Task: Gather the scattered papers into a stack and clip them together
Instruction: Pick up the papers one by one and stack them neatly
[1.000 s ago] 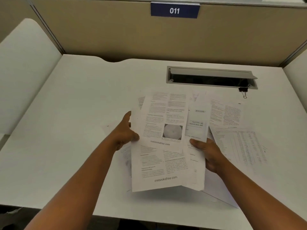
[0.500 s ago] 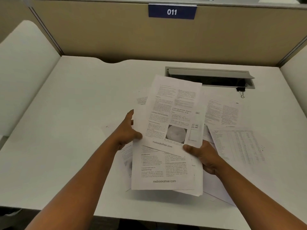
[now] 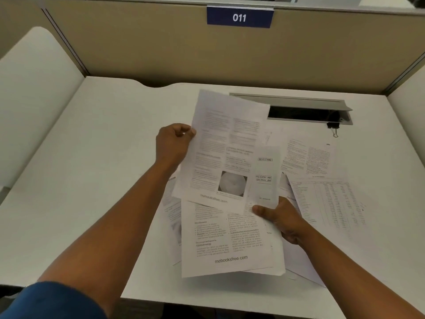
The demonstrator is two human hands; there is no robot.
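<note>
A loose bundle of printed papers (image 3: 230, 238) is held above the white desk (image 3: 103, 157). My right hand (image 3: 280, 219) grips its right side, thumb on top. A top sheet with a round grey picture (image 3: 220, 153) is tilted up and leftward; my left hand (image 3: 174, 146) pinches its left edge. More sheets lie flat on the desk: a text page (image 3: 308, 155), a table page (image 3: 331, 201), and others partly hidden under the bundle at left (image 3: 171, 208). A black binder clip (image 3: 333, 127) lies at the edge of the cable slot.
A grey cable slot with an open lid (image 3: 299, 107) is set in the desk at the back right. Beige partition walls (image 3: 161, 47) with a blue "011" label (image 3: 239, 17) enclose the desk. The desk's front edge (image 3: 207, 302) is close to me.
The top sheet has slid up and away from me and tilted left. My left hand moved up from the bundle's left side to the top sheet's left edge. My right hand stayed put.
</note>
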